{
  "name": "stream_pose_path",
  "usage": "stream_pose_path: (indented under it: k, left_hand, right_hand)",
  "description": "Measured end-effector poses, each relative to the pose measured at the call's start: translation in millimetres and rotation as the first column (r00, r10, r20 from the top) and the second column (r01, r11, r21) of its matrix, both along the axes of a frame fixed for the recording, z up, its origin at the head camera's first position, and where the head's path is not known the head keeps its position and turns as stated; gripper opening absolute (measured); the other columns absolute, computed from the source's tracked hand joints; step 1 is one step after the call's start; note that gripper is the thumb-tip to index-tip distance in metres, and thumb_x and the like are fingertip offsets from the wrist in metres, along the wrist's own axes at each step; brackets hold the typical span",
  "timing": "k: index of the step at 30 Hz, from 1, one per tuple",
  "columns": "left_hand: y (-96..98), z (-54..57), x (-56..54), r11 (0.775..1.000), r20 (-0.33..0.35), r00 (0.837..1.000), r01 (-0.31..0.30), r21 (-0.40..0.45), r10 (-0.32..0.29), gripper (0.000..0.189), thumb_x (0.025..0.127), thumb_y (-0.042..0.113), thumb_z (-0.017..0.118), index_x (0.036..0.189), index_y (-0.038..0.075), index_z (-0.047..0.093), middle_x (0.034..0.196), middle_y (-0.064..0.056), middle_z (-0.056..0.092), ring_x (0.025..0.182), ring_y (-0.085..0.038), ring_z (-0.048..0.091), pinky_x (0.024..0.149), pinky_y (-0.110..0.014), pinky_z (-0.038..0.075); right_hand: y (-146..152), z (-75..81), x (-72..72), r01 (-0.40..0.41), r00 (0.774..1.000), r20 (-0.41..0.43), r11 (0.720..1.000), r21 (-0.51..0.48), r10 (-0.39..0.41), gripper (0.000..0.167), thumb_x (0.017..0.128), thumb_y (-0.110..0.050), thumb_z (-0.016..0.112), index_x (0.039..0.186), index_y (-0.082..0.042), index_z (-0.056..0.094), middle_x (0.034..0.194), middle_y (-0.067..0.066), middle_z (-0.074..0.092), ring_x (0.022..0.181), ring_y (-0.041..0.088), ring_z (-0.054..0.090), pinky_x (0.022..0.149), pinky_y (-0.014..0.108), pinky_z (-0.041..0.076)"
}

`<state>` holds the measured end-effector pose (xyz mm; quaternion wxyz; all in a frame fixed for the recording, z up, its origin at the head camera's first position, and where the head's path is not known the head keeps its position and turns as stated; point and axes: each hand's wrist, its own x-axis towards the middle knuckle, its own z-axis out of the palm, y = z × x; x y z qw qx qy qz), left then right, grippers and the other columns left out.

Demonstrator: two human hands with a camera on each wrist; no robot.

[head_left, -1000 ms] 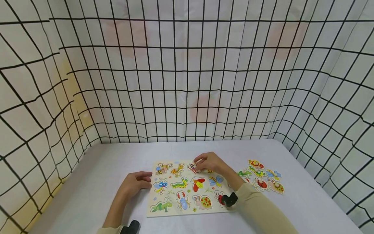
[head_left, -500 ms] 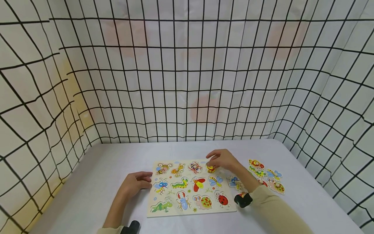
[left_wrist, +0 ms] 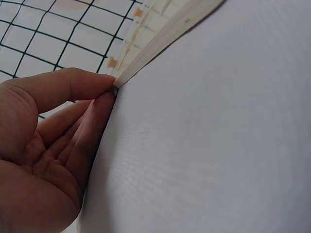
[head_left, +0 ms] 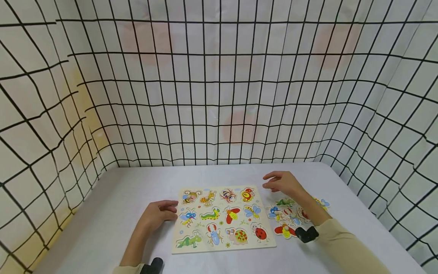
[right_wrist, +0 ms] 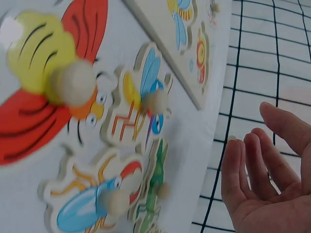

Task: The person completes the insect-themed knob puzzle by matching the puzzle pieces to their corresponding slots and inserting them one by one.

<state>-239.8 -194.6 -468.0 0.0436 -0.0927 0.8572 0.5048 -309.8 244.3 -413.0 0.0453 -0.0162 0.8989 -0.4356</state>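
Observation:
A cream puzzle board (head_left: 202, 250) printed with rows of bugs lies flat on the white table. My left hand (head_left: 155, 217) rests at its left side, fingertips and thumb touching the edge; the left wrist view has the thumb tip right at the board's side (left_wrist: 160, 51). My right hand (head_left: 284, 182) hovers beyond the board's right corner, holding nothing, fingers loosely bent. Below its wrist lie loose knobbed pieces: a red-winged bug (right_wrist: 29, 128), a blue-winged mosquito (right_wrist: 151, 68), a blue stag beetle (right_wrist: 77, 213) and a green grasshopper (head_left: 284, 202).
More pieces lie partly hidden under the right forearm, one blue-winged piece (head_left: 325, 204) showing past it. White walls with black grid netting (head_left: 219, 95) enclose the table (head_left: 113, 213) at the back and both sides.
My right hand has moved right, from over the spider picture past the round yellow-and-red bug picture and off the board, uncovering its top row. My left hand stays at the board's edge.

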Motion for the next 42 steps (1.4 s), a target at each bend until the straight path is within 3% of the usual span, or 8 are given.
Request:
stream_pose_path:
  k: [12,19,23,29,37,42]
  left_hand:
    - [-0.4,0.0,0.1,1.000,0.003,1.000,0.000,0.002,0.000,0.046,0.079,0.007,0.081,0.124,0.010,0.072,0.093,-0.002,0.071,0.084,-0.019,0.061,0.079,-0.033,0.046]
    - [1.7,-1.1,0.6,1.000,0.000,1.000,-0.002,-0.003,0.002,0.046,0.079,0.008,0.080,0.124,0.011,0.072,0.093,-0.001,0.071,0.085,-0.019,0.060,0.080,-0.034,0.046]
    - [-0.8,-2.4,-1.1,1.000,0.007,1.000,-0.006,-0.020,0.006,0.046,0.079,0.008,0.081,0.124,0.012,0.073,0.093,0.000,0.071,0.087,-0.019,0.060,0.083,-0.038,0.044]
    - [-1.2,1.3,-0.7,1.000,0.001,1.000,-0.001,-0.014,0.001,0.046,0.079,0.009,0.081,0.124,0.013,0.073,0.094,0.000,0.072,0.090,-0.020,0.060,0.085,-0.038,0.044]
    - [1.3,3.2,0.5,1.000,-0.007,1.000,-0.001,-0.009,0.001,0.046,0.078,0.006,0.080,0.123,0.010,0.073,0.092,-0.001,0.071,0.086,-0.019,0.060,0.081,-0.034,0.045]
    - [1.4,1.2,-0.1,1.000,-0.009,1.000,0.000,-0.011,0.000,0.045,0.078,0.006,0.080,0.123,0.010,0.073,0.091,-0.001,0.071,0.086,-0.019,0.060,0.079,-0.033,0.045]
  right_hand:
    - [38,0.0,1.6,0.063,0.998,0.018,0.998,0.013,-0.063,0.049,0.092,-0.030,0.074,0.134,-0.006,0.064,0.119,0.016,0.071,0.102,0.032,0.070,0.092,0.044,0.056]
    - [63,-1.8,-0.6,0.122,0.992,0.009,0.992,0.025,-0.123,0.055,0.092,-0.038,0.073,0.136,-0.007,0.062,0.117,0.015,0.072,0.098,0.025,0.069,0.080,0.038,0.055]
    - [74,-4.0,-1.2,0.150,0.989,0.006,0.988,0.032,-0.150,0.056,0.093,-0.041,0.072,0.136,-0.008,0.062,0.120,0.016,0.072,0.106,0.030,0.068,0.087,0.042,0.054]
    - [91,-11.4,0.9,0.178,0.984,-0.003,0.984,0.011,-0.178,0.052,0.096,-0.036,0.068,0.137,-0.004,0.061,0.127,0.020,0.068,0.107,0.030,0.067,0.095,0.044,0.053]
    - [106,-20.9,2.2,0.205,0.979,0.004,0.979,0.014,-0.205,0.051,0.096,-0.033,0.067,0.136,-0.002,0.061,0.116,0.015,0.071,0.098,0.024,0.065,0.087,0.036,0.054]
    - [109,-24.6,5.1,0.219,0.976,0.004,0.975,0.037,-0.219,0.048,0.097,-0.029,0.066,0.135,-0.001,0.062,0.126,0.022,0.068,0.100,0.025,0.066,0.088,0.038,0.053]
